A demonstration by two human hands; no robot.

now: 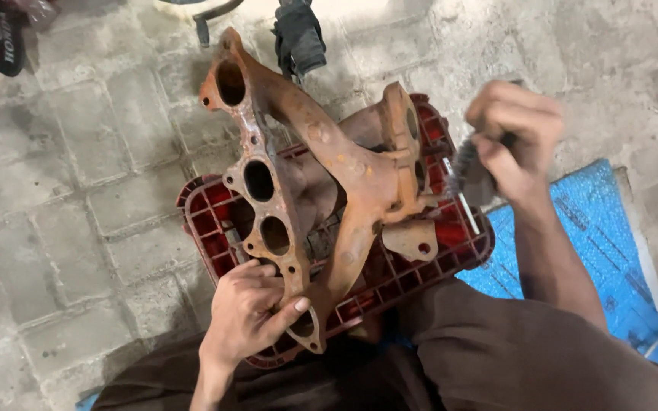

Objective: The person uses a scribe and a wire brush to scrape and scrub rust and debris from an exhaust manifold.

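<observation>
Gripping firmly, my left hand clamps the rusty metal part lying on a red crate (its near end); my raised right hand, wrist bent, closes on a dark brush.

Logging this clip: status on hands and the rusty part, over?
Left hand gripping rusty manifold at near flange. Right hand raised, closed on blurred dark tool. Manifold rests on red crate. Nothing between them.

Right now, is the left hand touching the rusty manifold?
Touching. The head view shows the left hand gripping the rusty manifold at its lower flange, thumb pressed over the metal edge.
</observation>
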